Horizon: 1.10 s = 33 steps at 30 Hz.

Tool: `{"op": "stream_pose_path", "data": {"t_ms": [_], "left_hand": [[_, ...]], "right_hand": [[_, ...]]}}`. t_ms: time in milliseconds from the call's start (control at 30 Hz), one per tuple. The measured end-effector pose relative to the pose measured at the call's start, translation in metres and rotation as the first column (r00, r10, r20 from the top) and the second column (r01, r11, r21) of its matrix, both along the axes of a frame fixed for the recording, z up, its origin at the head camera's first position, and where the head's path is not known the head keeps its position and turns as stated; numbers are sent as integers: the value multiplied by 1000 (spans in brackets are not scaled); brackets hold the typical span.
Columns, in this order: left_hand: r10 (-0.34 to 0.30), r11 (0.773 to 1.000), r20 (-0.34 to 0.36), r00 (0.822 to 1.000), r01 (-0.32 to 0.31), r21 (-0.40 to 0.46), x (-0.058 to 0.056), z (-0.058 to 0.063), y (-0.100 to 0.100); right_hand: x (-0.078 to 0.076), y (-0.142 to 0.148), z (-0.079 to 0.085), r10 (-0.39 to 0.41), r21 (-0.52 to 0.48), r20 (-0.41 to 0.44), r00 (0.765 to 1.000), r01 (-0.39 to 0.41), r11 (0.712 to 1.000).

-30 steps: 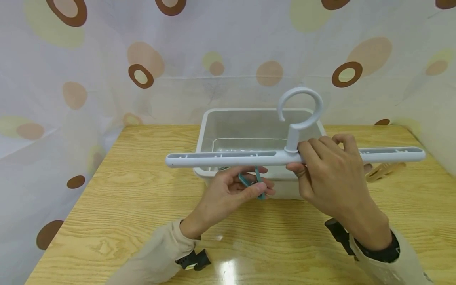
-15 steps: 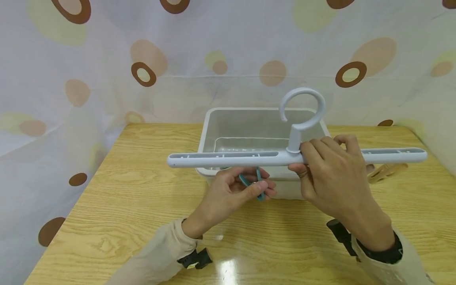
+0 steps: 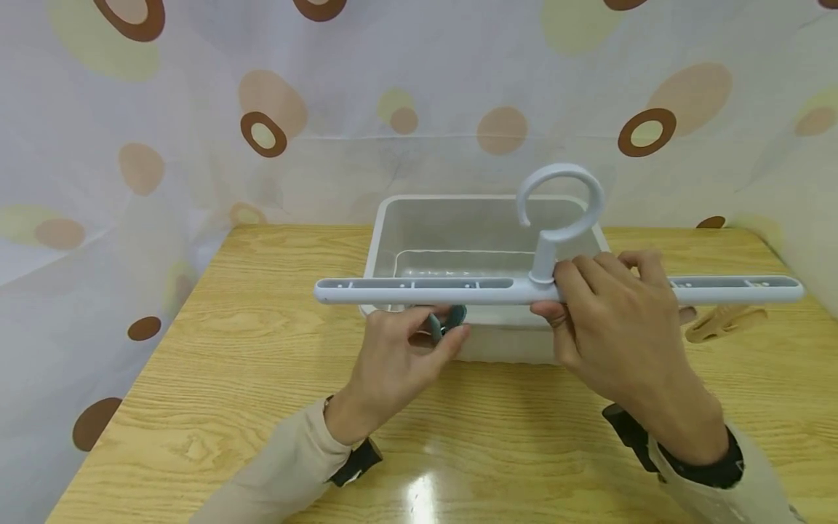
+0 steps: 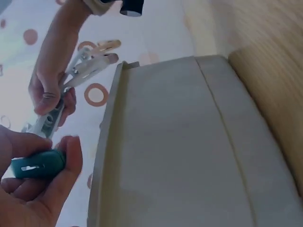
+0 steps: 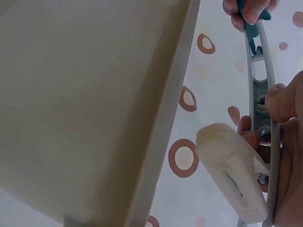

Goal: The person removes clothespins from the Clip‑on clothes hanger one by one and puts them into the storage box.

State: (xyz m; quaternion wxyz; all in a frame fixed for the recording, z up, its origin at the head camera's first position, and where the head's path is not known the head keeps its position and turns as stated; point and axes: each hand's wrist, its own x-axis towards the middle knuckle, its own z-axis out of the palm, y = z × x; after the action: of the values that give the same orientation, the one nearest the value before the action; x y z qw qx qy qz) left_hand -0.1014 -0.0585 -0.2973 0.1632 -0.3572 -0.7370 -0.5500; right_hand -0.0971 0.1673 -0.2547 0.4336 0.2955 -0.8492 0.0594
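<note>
With a beige peg (image 3: 727,322) seemingly fixed toward 3 o'clock on the white hanger (image 3: 524,292), which the right hand (image 3: 605,316) grips near its hook, the work looks partly done. Between 8 and 9 o'clock, the left hand (image 3: 396,356) pinches a teal peg (image 4: 49,163) under the bar; its attachment is unclear and seems the part left. The pale bin (image 3: 511,342) stands behind toward 11 o'clock, its partly hidden floor showing glints but no identifiable contents.

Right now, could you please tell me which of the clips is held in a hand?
The teal clip, pinched by the left hand; the paler clips sit on the hanger, beside the right hand.
</note>
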Motion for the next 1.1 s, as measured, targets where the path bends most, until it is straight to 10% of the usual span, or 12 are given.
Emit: {"op": "stream_pose_path", "data": {"t_ms": [67,133,300,367,667,733,833,933,1033,1100], "left_hand": [[118,989,-163,980,-131,-70,1,-1,-1],[195,964,-333,923,-243,-109,1,-3,-1],[309,868,-665,680,-488,-96,-2,-11,0],[329,842,-714,618,-534,-73,-4,-12,-1],[377,797,-760,530,-604,-25,-7,-6,-7],[374,805,-746,550,-592,-32,-9,-5,-7],[355,843,-682,640,-535,-64,-9,-1,-3],[277,932,-489,827,-355,-73,-5,5,-2],[35,999,-156,987,-32,18,1,13,-5],[-232,962,100,968,213,168,4,19,-9]], "right_hand": [[0,-2,-2,-5,-9,-6,1000,5,1000],[0,-5,-4,-8,-22,-14,1000,8,1000],[4,-11,-7,-50,-3,-10,999,50,999],[6,-15,-9,-61,-24,-11,998,60,998],[15,-31,-16,-112,-153,14,994,113,982],[14,-33,-17,-127,-176,-4,992,125,977],[11,-33,-18,-145,-209,-43,988,133,969],[7,-32,-19,-131,-248,-107,986,101,963],[3,-32,-21,-98,-287,-189,977,40,957],[1,-31,-21,-73,-326,-256,964,-15,945]]}}
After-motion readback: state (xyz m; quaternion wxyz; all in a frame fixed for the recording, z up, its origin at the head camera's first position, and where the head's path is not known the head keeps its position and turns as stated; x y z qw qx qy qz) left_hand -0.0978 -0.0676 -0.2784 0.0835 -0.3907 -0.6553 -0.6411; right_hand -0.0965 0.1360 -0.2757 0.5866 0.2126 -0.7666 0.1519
